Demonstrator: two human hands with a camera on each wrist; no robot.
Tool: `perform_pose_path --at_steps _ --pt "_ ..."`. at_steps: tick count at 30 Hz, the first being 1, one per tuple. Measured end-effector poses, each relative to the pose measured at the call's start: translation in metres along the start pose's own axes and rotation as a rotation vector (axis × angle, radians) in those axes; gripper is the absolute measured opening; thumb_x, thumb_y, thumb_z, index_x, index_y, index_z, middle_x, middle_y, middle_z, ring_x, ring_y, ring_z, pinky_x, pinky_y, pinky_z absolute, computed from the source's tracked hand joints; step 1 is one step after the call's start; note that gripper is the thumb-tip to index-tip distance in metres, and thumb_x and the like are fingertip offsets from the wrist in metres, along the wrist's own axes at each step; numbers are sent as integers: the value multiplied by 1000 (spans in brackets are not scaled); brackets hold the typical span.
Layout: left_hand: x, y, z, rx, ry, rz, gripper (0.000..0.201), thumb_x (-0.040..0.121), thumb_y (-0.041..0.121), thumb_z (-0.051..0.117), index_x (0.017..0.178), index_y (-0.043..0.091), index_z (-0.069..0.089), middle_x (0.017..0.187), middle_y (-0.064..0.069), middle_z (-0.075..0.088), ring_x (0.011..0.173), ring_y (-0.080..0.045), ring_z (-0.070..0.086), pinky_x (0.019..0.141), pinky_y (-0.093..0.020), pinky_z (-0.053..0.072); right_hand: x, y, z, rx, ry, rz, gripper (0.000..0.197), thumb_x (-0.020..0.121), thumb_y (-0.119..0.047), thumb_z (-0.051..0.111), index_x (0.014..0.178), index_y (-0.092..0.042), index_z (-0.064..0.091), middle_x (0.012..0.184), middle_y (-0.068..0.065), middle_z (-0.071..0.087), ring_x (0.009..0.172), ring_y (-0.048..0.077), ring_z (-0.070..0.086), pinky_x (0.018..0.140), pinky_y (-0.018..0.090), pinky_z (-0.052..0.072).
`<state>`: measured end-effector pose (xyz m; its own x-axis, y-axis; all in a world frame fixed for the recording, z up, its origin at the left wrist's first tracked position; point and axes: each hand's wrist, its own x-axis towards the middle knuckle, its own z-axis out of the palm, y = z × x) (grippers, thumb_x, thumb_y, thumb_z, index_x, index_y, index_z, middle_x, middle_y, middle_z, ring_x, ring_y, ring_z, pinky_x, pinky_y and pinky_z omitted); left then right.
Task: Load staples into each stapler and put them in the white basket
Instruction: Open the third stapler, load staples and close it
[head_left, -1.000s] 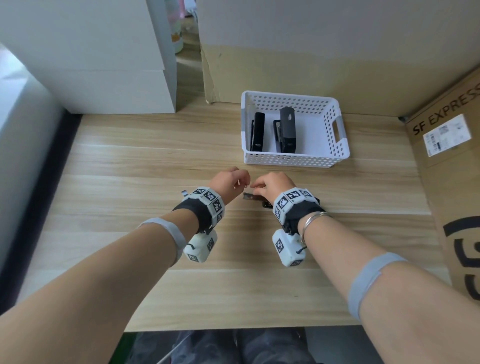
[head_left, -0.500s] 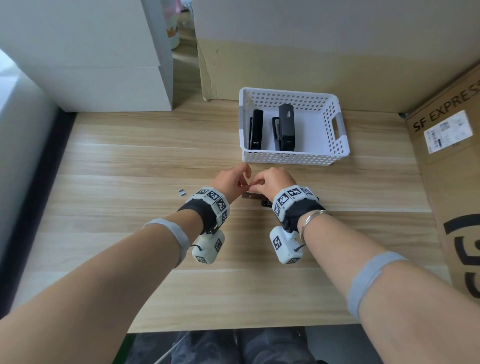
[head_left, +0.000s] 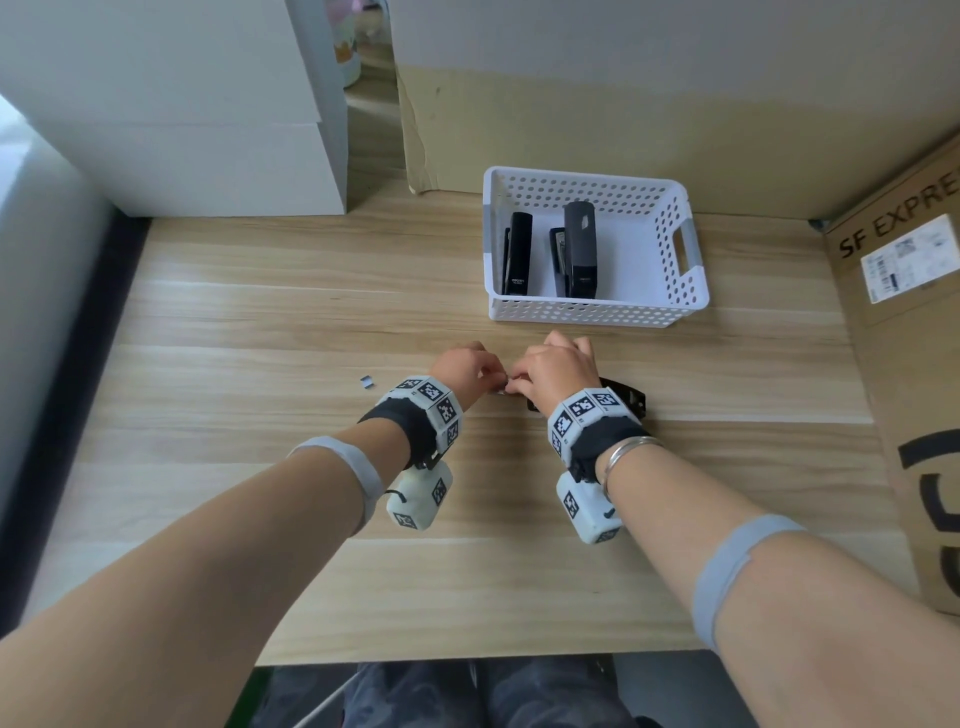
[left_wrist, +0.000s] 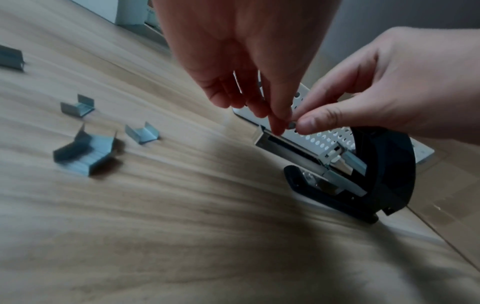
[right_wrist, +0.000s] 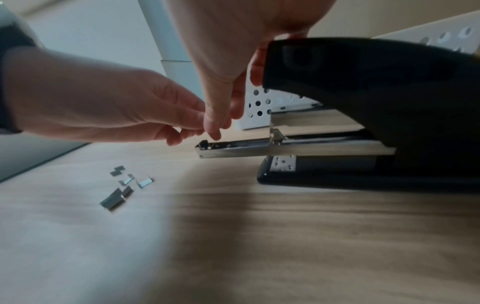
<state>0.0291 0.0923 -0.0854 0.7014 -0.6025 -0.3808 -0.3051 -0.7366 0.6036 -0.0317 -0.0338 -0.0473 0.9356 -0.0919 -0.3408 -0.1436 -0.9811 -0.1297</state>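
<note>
Over the open magazine, both hands fiddling with a tiny bit of staples

Black stapler (right_wrist: 376, 115) sits on the desk (head_left: 260, 322) just in front of the white basket (head_left: 680, 244), lid up, metal magazine (right_wrist: 259, 148) sticking out. Left hand (left_wrist: 249, 61) and right hand (left_wrist: 389, 92) have fingertips pinched together right above the magazine's front end; looks like a small staple piece (left_wrist: 292, 124) between them, too blurry to be sure. 2 staplers (head_left: 519, 254) already lie in the basket. Risk as I see it: piece that small could slip or go in crooked and jam the magazine, or crumble like the loose staple bits (left_wrist: 85, 150) left of the stapler.
</note>
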Motion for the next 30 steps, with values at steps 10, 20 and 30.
perform_pose_path --at_steps 10,20,30 --pt "2 9 -8 -107 -73 -62 26 90 25 56 105 10 70 117 -13 61 107 -28 58 92 -36 44 0 2 -6 -45 -12 -3 27 91 -45 55 99 -28 73 104 -8 69 110 16 46 94 34 28" --pt "-2 0 -5 -23 -35 -86 22 90 14 54 108 11 66 114 -13 64 104 -28 59 88 -31 46 2 -3 0 -196 -105 -1 31 95 -42 50 106 -24 72 108 -6 67 116 17 45 101 34 28" --pt "-2 -1 -3 -11 -56 -80 22 89 14 53 107 11 66 113 -13 65 104 -29 60 88 -33 47 10 -4 -2 -184 -171 38 30 91 -44 56 104 -22 73 105 -2 64 115 16 44 104 33 25"
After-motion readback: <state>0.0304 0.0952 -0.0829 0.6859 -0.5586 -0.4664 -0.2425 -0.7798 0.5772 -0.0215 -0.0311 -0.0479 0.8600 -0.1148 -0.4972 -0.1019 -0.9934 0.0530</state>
